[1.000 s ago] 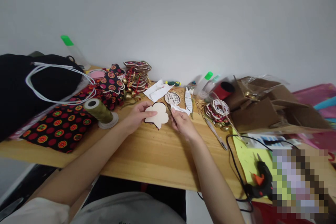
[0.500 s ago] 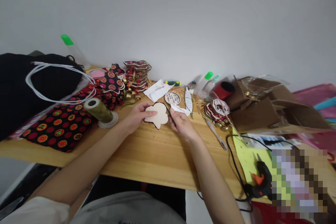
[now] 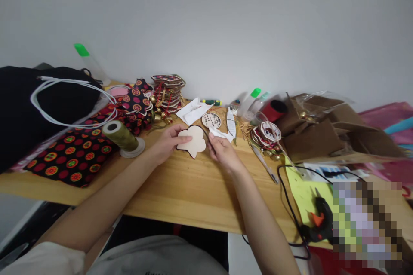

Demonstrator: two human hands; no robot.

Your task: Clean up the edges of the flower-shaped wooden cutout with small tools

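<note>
A pale wooden cutout with lobed edges (image 3: 193,141) lies just above the wooden table (image 3: 193,197), dark fabric showing at its rim. My left hand (image 3: 167,141) grips its left side, thumb on top. My right hand (image 3: 222,152) pinches its right edge with curled fingers. Crumpled white paper backing (image 3: 222,134) lies just behind my right hand, beside a round printed disc (image 3: 212,120).
A spool of olive thread (image 3: 121,136) stands left on patterned fabric (image 3: 74,154). Stacked fabric ornaments (image 3: 167,90), an ornament pile (image 3: 267,135), cardboard boxes (image 3: 322,133), a glue gun (image 3: 318,223) with black cord, and a black bag (image 3: 38,103) surround the work spot.
My right hand has shifted slightly left, closing onto the cutout's right edge. The cutout and my left hand have barely moved.
</note>
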